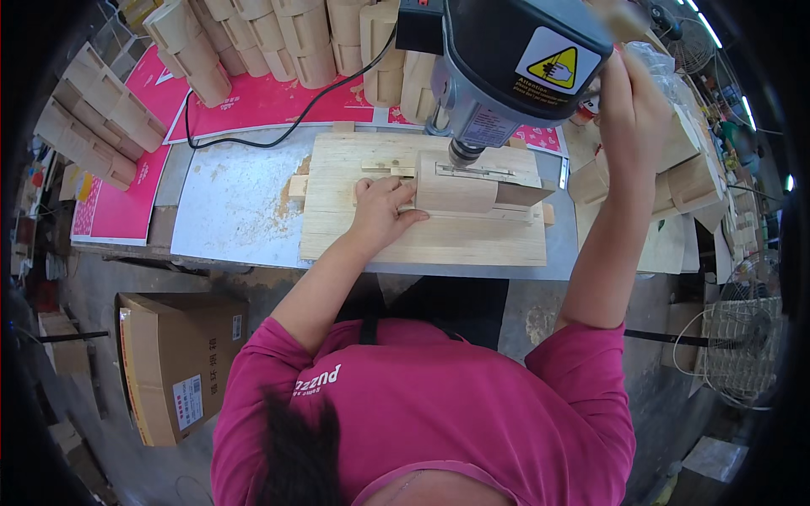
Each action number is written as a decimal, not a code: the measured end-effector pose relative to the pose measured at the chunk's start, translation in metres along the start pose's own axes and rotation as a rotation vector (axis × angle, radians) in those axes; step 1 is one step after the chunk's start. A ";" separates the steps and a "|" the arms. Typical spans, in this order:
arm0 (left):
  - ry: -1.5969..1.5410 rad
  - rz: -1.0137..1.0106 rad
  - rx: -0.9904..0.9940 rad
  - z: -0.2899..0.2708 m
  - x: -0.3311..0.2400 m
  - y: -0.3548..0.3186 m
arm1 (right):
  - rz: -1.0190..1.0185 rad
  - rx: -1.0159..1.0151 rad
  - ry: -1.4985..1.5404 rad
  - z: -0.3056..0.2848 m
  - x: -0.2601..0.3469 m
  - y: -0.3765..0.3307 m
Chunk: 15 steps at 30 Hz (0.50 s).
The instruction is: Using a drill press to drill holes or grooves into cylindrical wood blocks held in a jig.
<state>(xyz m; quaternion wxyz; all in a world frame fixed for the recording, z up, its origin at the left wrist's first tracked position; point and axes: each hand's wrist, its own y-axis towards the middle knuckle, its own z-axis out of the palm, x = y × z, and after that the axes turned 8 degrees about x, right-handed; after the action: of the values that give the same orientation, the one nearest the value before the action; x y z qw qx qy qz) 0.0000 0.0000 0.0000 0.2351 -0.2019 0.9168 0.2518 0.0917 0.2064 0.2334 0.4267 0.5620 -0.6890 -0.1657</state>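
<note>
A pale wooden block (456,187) with a slot along its top lies on a flat wooden jig board (363,244). My left hand (381,211) is closed against the block's left end, its thumb along the near side. Directly above the block is the dark drill press (515,51). Its chuck (465,152) sits over the slot; whether the bit touches the wood I cannot tell. Raised at the press's right side, my right hand (633,105) is wrapped round the feed lever, which is mostly hidden and blurred. A flat metal plate (523,194) extends from the block's right end.
Several wooden pieces (304,42) stand at the back on pink sheets (253,105). More wooden pieces (688,185) lie at right. A black cable (295,126) crosses behind the jig. On the floor at left stands a cardboard box (181,363). Sawdust lies on the table (228,202).
</note>
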 end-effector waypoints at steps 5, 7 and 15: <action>-0.029 -0.034 0.051 0.002 -0.012 0.003 | 0.151 0.057 0.199 -0.010 0.015 -0.088; -0.020 -0.035 0.054 0.000 -0.011 0.005 | 0.100 0.042 0.242 0.003 0.005 -0.111; 0.024 -0.013 -0.012 0.000 0.000 0.003 | -0.209 -0.161 0.313 0.083 -0.040 -0.140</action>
<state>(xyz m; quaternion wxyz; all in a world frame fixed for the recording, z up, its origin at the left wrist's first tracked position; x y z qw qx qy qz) -0.0014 0.0030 0.0011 0.2245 -0.2122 0.9167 0.2536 0.1162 0.1787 0.0703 0.5527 0.6133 -0.5366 -0.1742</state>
